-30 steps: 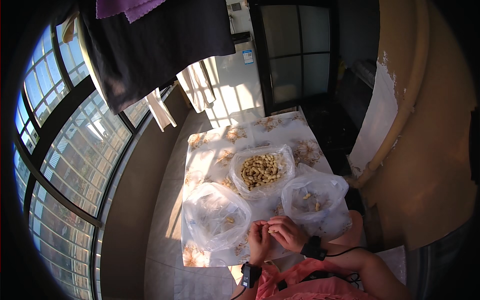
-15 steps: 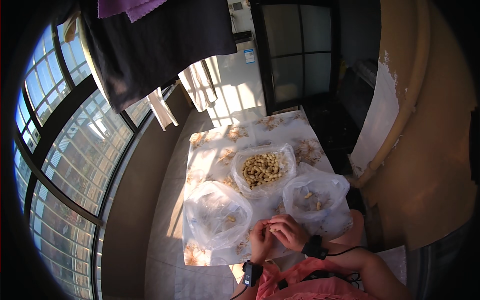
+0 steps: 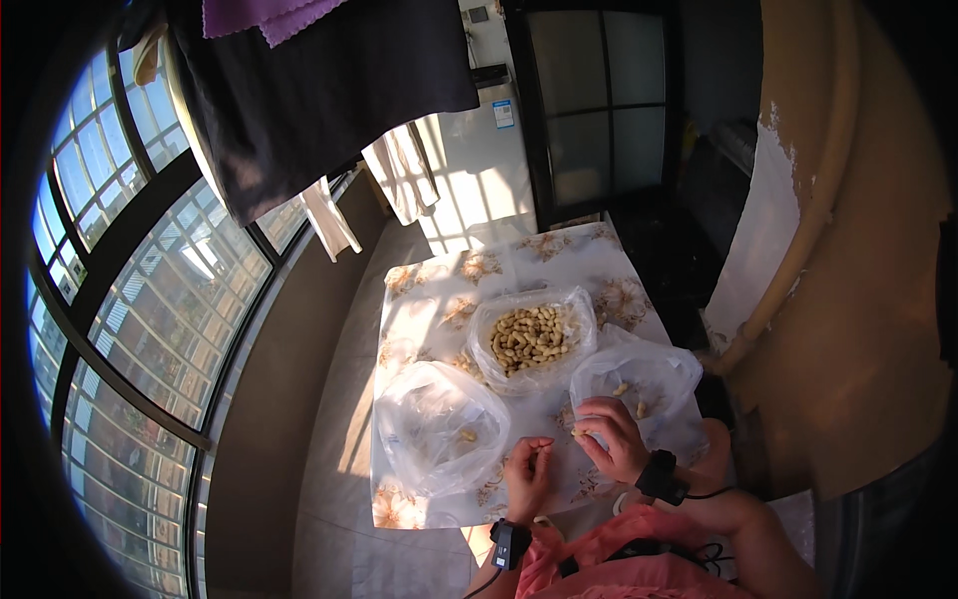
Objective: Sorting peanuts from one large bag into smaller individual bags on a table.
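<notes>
My right hand [image 3: 613,439] is closed in a pinch near the front rim of the right clear plastic bag [image 3: 667,374]. A small pale piece of peanut [image 3: 579,432] shows at its fingertips; whether it is shell or kernel I cannot tell. To its left, my left hand [image 3: 529,473] is curled closed above the table's near side, beside the left clear plastic bag [image 3: 419,454]. What its fingers hold, if anything, is hidden. A few light brown pieces [image 3: 641,409] lie in the right bag, and a small one [image 3: 467,435] in the left.
Behind the two bags, a plastic-lined container [image 3: 484,344] holds a heap of unshelled peanuts [image 3: 529,337]. All stand on a table with a flowered cover [image 3: 429,285]. Dark cloth [image 3: 329,100] hangs at upper left. A wall with a pipe [image 3: 813,240] rises on the right.
My hands were together and have moved apart. The right has gone to the right, toward the right bag, with the small piece at its fingertips; the left stays near its place.
</notes>
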`<control>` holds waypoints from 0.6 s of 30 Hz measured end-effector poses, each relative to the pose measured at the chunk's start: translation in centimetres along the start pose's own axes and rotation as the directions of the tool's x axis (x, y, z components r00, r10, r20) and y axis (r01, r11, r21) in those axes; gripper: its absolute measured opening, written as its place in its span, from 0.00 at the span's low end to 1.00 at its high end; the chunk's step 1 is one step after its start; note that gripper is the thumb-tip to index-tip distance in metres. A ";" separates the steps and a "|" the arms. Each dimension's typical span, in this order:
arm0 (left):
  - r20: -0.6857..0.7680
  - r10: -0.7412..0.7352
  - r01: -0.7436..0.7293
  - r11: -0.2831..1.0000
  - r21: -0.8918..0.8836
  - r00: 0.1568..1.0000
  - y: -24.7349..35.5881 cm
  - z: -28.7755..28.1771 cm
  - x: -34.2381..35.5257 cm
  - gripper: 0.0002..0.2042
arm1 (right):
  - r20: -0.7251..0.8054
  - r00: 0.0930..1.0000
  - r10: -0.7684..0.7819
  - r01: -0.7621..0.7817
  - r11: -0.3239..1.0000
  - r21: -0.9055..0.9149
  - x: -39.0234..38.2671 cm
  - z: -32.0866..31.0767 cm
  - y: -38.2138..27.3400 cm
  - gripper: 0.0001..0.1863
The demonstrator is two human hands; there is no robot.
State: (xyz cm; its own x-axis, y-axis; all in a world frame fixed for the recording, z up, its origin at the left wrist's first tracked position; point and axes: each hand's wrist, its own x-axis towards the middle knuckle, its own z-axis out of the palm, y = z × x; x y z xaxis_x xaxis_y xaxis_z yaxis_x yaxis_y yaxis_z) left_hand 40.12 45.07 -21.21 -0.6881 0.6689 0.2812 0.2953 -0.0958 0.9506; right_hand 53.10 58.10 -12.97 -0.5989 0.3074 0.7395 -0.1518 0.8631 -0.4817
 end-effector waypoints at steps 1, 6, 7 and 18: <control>-0.001 0.001 -0.001 1.000 -0.002 1.000 0.1 -0.1 0.0 0.04 | -0.008 1.000 0.015 -0.015 0.999 -0.029 -0.4 -0.3 0.9 0.13; 0.015 0.036 -0.036 0.999 0.037 0.999 1.0 -0.1 0.1 0.04 | -0.028 0.997 0.075 -0.078 0.989 -0.126 -1.8 -2.1 3.1 0.12; 0.014 0.035 -0.035 0.999 0.037 0.999 0.9 -0.1 0.1 0.04 | -0.036 0.995 0.088 -0.092 0.987 -0.131 -2.0 -2.1 3.4 0.12; 0.023 0.070 -0.071 0.995 0.075 0.997 1.2 0.1 0.2 0.07 | 0.024 0.990 0.142 -0.137 0.977 -0.162 -3.5 -1.3 4.2 0.10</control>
State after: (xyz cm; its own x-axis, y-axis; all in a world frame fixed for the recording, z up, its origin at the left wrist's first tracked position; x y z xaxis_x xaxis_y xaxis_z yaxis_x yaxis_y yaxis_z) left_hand 40.37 45.13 -20.03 -0.6505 0.6773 0.3437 0.3925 -0.0876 0.9156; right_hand 55.56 61.12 -17.01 -0.6329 0.4175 0.6521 0.0606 0.8663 -0.4958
